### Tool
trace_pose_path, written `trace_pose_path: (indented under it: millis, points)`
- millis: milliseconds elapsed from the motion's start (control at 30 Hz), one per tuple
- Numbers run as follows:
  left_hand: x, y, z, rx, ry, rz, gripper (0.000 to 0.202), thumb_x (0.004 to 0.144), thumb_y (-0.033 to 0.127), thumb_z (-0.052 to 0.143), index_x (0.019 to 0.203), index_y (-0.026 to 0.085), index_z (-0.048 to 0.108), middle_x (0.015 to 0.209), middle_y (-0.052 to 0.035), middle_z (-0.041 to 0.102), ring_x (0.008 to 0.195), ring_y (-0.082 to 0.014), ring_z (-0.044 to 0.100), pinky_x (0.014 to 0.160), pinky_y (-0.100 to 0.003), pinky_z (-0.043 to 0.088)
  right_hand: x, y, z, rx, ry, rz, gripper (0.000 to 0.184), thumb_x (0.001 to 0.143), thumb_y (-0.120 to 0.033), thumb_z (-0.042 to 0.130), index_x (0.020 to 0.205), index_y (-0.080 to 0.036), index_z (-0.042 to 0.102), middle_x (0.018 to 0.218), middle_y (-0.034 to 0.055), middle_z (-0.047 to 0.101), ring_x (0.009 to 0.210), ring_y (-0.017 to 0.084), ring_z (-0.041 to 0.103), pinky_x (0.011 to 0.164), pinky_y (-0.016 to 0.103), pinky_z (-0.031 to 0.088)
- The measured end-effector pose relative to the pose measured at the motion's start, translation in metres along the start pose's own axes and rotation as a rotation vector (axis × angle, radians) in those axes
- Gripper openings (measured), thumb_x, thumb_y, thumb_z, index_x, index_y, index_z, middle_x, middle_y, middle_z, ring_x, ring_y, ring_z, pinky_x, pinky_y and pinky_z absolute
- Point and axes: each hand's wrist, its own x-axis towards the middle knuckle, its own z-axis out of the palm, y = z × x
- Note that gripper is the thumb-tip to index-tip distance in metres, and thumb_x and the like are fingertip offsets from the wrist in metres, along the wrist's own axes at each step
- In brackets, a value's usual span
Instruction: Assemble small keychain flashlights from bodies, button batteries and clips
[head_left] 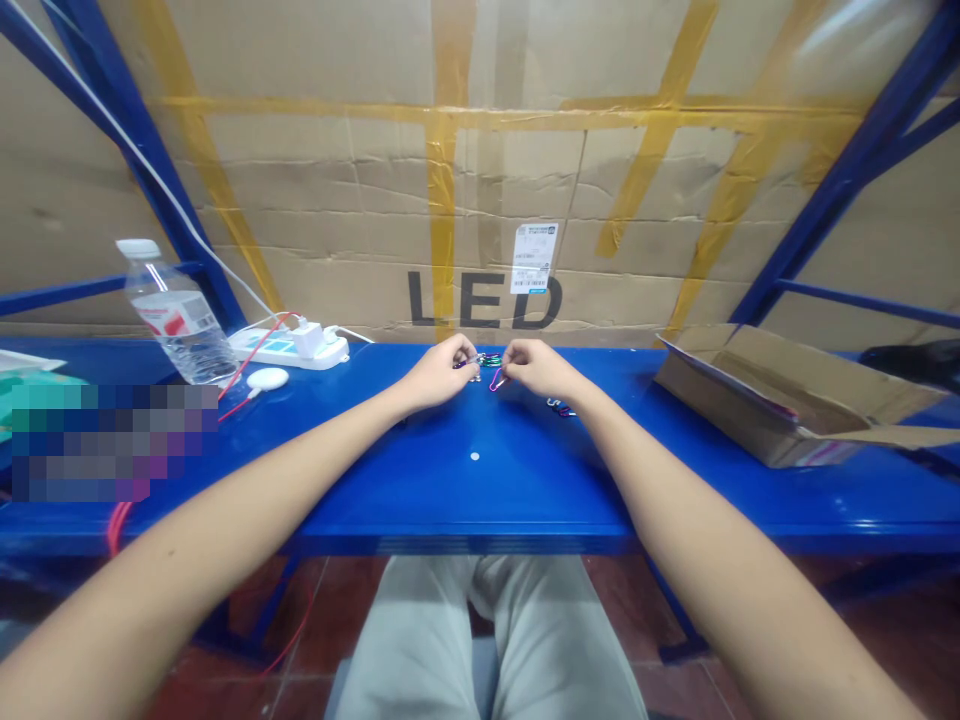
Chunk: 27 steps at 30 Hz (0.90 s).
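Both my hands are over the far middle part of the blue table (420,490). The closed fingers of my right hand (538,366) pinch a small pink loop-shaped clip (496,380), which looks like a carabiner. Opposite it, my left hand (439,372) is closed too, with a small dark purple piece (460,365) at its fingertips; its kind is not clear. Between the hands lies a small cluster of shiny coloured clips (490,359). More dark and blue clips (561,408) show beside my right wrist, partly hidden by it.
An open cardboard box (739,400) stands on the right. To the left are a water bottle (180,315), a white power strip (289,346), a white oval device (268,379) and red cables (116,525). A large LED carton (337,220) rises behind the table. A small white dot (475,456) marks the tabletop.
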Motion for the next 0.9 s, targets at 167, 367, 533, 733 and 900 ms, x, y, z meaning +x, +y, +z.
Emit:
trace_pose_path:
  millis: [167,367,533,733,900]
  points:
    - [0.0,0.009,0.0,-0.091,-0.036,-0.04,0.018,0.082,0.032,0.065,0.089,0.015,0.064,0.082,-0.004,0.068,0.076,-0.0173,0.061,0.071,-0.031,0.045,-0.005,-0.022,0.011,0.422,-0.064,-0.034,0.007,0.081,-0.016,0.068,0.077,-0.016,0.062,0.067,0.0038,0.07,0.058,0.014,0.063,0.061,0.028,0.052]
    - [0.002,0.011,-0.003,-0.212,-0.067,-0.114,0.018,0.076,0.03,0.07,0.081,0.014,0.064,0.076,-0.004,0.069,0.072,-0.0164,0.063,0.069,-0.03,0.045,-0.004,-0.016,0.017,0.713,-0.084,0.013,0.032,0.073,-0.028,0.085,0.086,-0.017,0.058,0.068,0.005,0.071,0.063,0.018,0.069,0.06,0.029,0.056]
    - [0.002,0.011,-0.003,-0.303,-0.069,-0.091,0.015,0.076,0.028,0.068,0.081,0.014,0.068,0.077,-0.004,0.071,0.074,-0.0158,0.064,0.072,-0.029,0.047,-0.003,-0.015,0.018,0.796,-0.085,-0.023,0.033,0.073,-0.033,0.085,0.085,-0.016,0.06,0.068,0.0034,0.07,0.065,0.015,0.068,0.061,0.027,0.056]
    - [0.003,0.009,-0.003,-0.259,0.16,-0.087,0.012,0.076,0.027,0.068,0.076,0.016,0.066,0.07,0.0004,0.065,0.066,-0.0128,0.057,0.065,-0.027,0.045,-0.01,-0.027,0.019,1.001,-0.175,0.121,0.014,0.087,-0.023,0.071,0.09,-0.016,0.06,0.087,0.008,0.073,0.08,0.017,0.072,0.071,0.029,0.058]
    - [0.003,0.008,-0.004,-0.27,0.132,-0.087,0.019,0.075,0.033,0.074,0.075,0.016,0.066,0.068,0.0002,0.064,0.066,-0.0128,0.056,0.064,-0.027,0.045,-0.011,-0.032,0.02,1.072,-0.127,0.184,0.005,0.093,-0.015,0.058,0.087,-0.016,0.059,0.077,0.006,0.071,0.073,0.016,0.071,0.068,0.027,0.056]
